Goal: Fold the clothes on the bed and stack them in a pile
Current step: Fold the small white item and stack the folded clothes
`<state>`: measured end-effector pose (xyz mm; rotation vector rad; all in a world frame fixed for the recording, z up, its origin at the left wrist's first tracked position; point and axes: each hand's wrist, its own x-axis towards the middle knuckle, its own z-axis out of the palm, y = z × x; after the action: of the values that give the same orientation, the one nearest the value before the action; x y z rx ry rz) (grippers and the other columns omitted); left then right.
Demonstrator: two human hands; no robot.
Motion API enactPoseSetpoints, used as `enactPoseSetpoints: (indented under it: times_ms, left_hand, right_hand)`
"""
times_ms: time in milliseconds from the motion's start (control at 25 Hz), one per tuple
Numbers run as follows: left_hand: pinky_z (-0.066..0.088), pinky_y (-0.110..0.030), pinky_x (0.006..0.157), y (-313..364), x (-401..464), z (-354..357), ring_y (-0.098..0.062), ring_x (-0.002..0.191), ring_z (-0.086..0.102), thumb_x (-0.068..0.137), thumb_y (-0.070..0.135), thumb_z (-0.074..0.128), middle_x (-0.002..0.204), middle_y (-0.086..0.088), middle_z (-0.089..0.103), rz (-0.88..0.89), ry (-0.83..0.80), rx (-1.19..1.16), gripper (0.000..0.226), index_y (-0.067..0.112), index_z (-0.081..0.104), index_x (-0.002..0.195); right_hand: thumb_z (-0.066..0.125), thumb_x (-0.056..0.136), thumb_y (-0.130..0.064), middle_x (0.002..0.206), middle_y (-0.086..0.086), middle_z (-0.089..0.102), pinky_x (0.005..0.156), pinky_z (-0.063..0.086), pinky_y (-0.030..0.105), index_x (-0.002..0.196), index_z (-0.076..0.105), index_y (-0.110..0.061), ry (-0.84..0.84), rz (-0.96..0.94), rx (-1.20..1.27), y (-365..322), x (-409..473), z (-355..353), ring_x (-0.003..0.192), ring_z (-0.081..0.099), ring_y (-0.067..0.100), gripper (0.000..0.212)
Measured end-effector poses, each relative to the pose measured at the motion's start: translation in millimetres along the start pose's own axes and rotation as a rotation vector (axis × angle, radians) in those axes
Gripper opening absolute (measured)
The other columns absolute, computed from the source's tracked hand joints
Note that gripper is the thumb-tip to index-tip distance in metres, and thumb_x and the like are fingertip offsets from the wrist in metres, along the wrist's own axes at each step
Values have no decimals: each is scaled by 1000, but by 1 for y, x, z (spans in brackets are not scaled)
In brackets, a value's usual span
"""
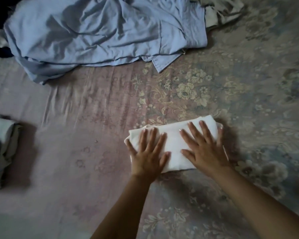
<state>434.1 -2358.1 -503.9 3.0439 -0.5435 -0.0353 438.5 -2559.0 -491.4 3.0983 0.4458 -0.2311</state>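
A white garment [173, 144], folded into a small rectangle, lies on the bed in front of me. My left hand [148, 152] lies flat on its left half with fingers spread and straight. On its right half presses my right hand [205, 149], also flat with spread fingers. A crumpled light blue shirt [100, 35] lies unfolded at the far side of the bed. A stack of folded clothes [2, 144], white and grey, sits at the left edge of the view, partly cut off.
The floral bedspread [205, 87] covers the bed, pinkish on the left. A grey-beige cloth [221, 11] lies at the top right behind the blue shirt. Dark clothing [0, 50] shows at the top left edge.
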Motion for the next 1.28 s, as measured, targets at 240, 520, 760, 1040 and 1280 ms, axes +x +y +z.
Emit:
enactPoseSetpoints:
  times_ms: [240, 520, 760, 1040, 1280]
  left_hand:
    - [12, -62, 107, -8, 6, -7, -34, 139, 25, 88, 51, 35, 151, -19, 31, -252, -11, -159, 67, 17, 29, 145]
    - [55, -30, 67, -28, 14, -48, -17, 83, 67, 76, 17, 78, 104, -16, 65, -1173, -47, -1217, 41, 0, 59, 108]
    - [57, -35, 65, -8, 33, -122, -16, 80, 64, 86, 15, 68, 90, 0, 63, -824, -286, -1317, 27, 19, 52, 107]
    - [50, -32, 80, 117, 81, -118, -15, 78, 57, 99, 14, 42, 98, -10, 61, -710, -410, -1451, 43, 15, 28, 141]
    - [36, -44, 107, 94, 28, -43, -30, 133, 41, 103, 32, 15, 144, -18, 43, 77, -30, -576, 53, 0, 34, 140]
  right_hand:
    - [14, 97, -53, 152, 9, 33, 111, 11, 61, 145, 33, -19, -27, 109, 10, -9, -9, -4, 141, 24, 29, 61]
    - [38, 89, -36, 148, 12, 40, 108, 26, 53, 142, 36, -14, 92, 71, 91, -54, -57, 8, 137, 35, 28, 58]
    - [46, 94, -19, 135, 5, 52, 107, 36, 38, 133, 51, -13, 132, 398, 850, -22, -58, -33, 129, 43, 20, 40]
    - [55, 93, -34, 94, -7, 64, 68, 48, 14, 109, 58, -22, -3, 830, 1485, 30, -31, -87, 83, 60, 6, 20]
    - [60, 91, -16, 109, 4, 62, 73, 43, 21, 119, 55, -7, 15, 763, 1092, 32, -41, -46, 96, 59, 19, 30]
